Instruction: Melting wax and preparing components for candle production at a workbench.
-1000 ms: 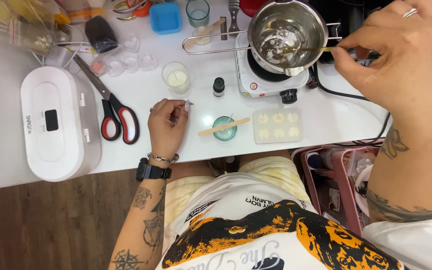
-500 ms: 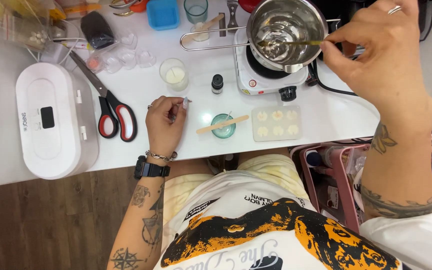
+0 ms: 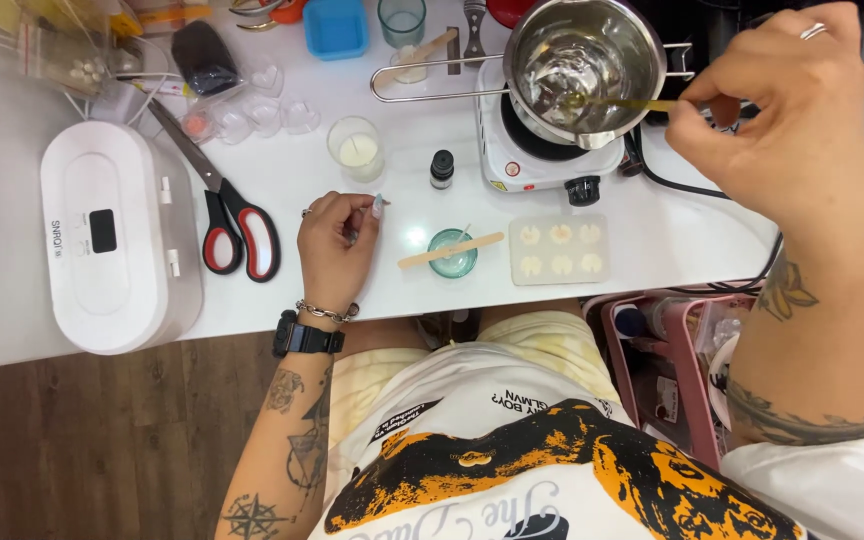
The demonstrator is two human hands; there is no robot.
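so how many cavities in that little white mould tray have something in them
6, all in the white mould tray near the table's front edge, right of the small teal glass: three in the back row, three in the front row. No cavity looks hidden.

Bright, even overhead light on the white worktop (image 3: pixel 652 240), with soft, short shadows. Glare spots shine inside the steel pot (image 3: pixel 584 62). The view is sharp centrally, with slightly curved, stretched edges.
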